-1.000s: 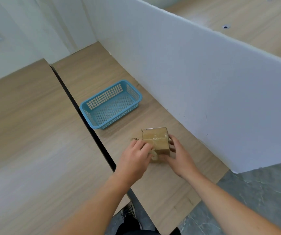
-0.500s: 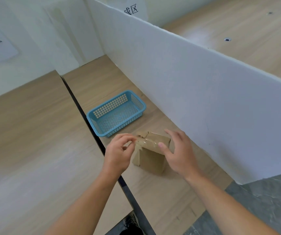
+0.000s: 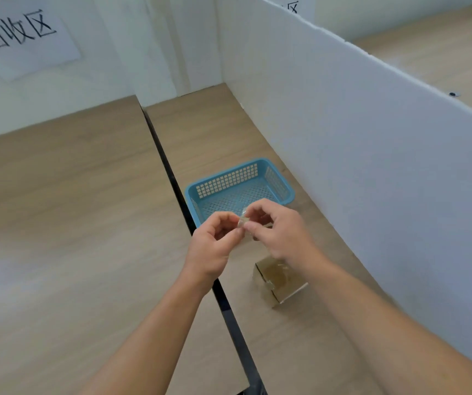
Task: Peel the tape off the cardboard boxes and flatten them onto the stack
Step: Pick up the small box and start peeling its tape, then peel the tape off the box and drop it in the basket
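I've got the strip of tape [image 3: 241, 223] off the cardboard box [image 3: 279, 280] now, and I'm holding it up between both hands, just in front of the blue basket [image 3: 240, 186]. My left hand [image 3: 214, 246] pinches one end between thumb and forefinger, fingers [image 3: 230, 220] narrowed right down on it; my right hand [image 3: 281, 232] pinches the other side the same way, the rest of its fingers curled in. The tape is a small crumpled, clear scrap, so I can't tell how much of it I have or whether any is left on the box.

The box sits on the tabletop [image 3: 300, 352] below my right wrist, near the white divider [image 3: 371, 166], and neither hand is touching it. It looks closed and upright in shape, not flattened; I see no stack in view. So I judge the peeling of this seam done, or nearly so, and the flattening not begun. The scrap probably belongs in the basket, which lies just beyond my fingers.

Half a second ago both hands were down at the box, the left picking at its top edge and the right steadying its side. Now they have lifted clear and come together, and the box stands alone. My view has also tipped up, showing the wall sign [image 3: 15, 32] in full
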